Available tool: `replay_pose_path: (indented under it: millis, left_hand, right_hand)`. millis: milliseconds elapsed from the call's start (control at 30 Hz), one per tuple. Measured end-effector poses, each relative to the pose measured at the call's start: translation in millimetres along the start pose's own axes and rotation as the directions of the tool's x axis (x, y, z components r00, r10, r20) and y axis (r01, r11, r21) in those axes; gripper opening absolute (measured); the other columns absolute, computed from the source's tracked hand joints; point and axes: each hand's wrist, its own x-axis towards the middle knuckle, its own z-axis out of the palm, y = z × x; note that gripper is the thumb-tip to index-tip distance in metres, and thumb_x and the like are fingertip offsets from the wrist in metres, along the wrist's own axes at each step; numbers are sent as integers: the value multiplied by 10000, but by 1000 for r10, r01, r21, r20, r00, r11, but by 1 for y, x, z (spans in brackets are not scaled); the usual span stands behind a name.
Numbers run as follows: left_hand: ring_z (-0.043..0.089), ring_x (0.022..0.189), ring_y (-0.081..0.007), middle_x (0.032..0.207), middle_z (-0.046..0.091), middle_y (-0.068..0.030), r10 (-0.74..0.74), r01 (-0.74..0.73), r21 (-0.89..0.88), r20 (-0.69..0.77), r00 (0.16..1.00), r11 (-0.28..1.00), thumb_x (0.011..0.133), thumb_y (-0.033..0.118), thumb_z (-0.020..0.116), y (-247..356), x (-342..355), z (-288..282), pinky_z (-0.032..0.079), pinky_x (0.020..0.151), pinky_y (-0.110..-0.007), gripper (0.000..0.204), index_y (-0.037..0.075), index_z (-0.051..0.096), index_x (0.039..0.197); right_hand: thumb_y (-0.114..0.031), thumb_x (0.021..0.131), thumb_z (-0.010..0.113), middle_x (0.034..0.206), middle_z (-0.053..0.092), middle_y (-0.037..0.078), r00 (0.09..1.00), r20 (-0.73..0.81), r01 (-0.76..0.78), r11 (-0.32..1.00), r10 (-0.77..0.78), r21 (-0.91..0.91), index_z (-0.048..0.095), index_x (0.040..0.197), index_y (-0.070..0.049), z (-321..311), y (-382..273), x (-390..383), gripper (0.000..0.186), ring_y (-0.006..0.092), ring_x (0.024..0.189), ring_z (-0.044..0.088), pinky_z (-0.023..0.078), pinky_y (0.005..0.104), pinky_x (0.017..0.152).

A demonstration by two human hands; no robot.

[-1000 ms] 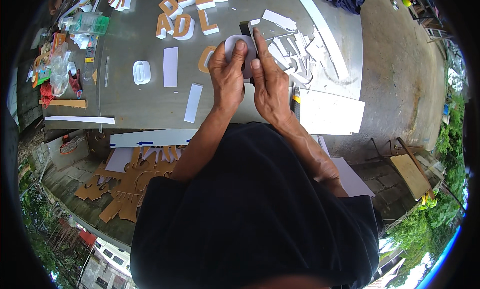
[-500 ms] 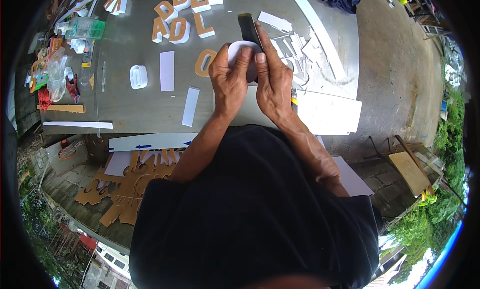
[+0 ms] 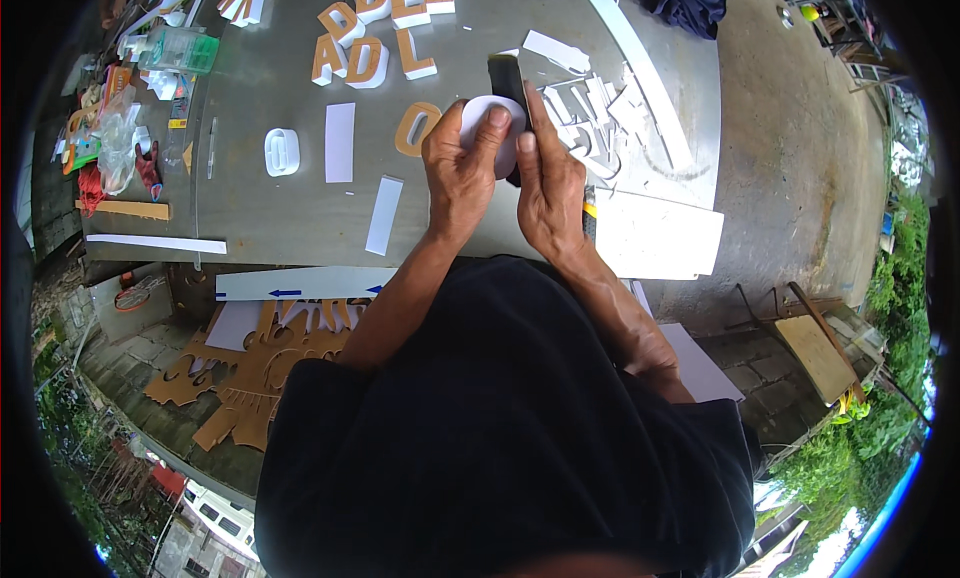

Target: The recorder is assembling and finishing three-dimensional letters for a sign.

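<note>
A white rounded piece (image 3: 510, 148) with a flat face is gripped by my left hand (image 3: 455, 173), the thumb pressed on that face. Against its right side lies a flat black strip (image 3: 506, 76), which I cannot name more exactly. My right hand (image 3: 552, 193) is closed on the strip, its index finger stretched along the right edge and its thumb near the white piece. Just left of my left hand, a brown-faced letter O (image 3: 404, 128) lies on the grey table (image 3: 270, 213). Fingers of both hands are partly hidden beneath what they hold.
Brown-topped white letters (image 3: 367, 63) stand at the far middle. White offcuts (image 3: 605, 113) and a white sheet (image 3: 655, 233) lie to the right. A white oval ring (image 3: 282, 166) and white strips (image 3: 383, 215) are at left, beyond them a green-tinged bottle (image 3: 180, 51).
The black strip and my right hand have moved a little nearer to me along the white piece. The right thumb now sits lower beside it. My left hand keeps its grip.
</note>
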Motion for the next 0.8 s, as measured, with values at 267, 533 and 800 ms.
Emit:
replay_pose_path:
  millis: [267,533,800]
  left_hand:
    - [615,679,-140,772,674,-78,95,-95,68,7,995,993,959,337,684,0,5,0,492,597,-310,352,-11,655,914]
    - [617,615,-178,714,668,-110,141,-162,177,127,982,971,947,309,695,-4,7,-11,478,568,-320,340,-21,652,879]
    - [625,603,-177,709,670,-115,40,-72,181,179,983,981,933,332,703,8,24,-13,475,556,-320,355,-13,655,864]
  right_hand:
    - [-149,1054,456,1133,662,246,993,-43,100,988,-106,-121,387,1509,-62,-3,-9,6,468,384,876,686,547,423,752]
    - [-126,1053,454,1295,620,237,995,80,-64,998,64,-8,423,1485,-49,-11,-6,4,439,389,1007,686,548,412,848]
    - [-54,1022,481,1447,499,230,989,130,-66,997,71,-41,382,1500,-38,-14,-2,-5,488,402,1190,605,527,419,936]
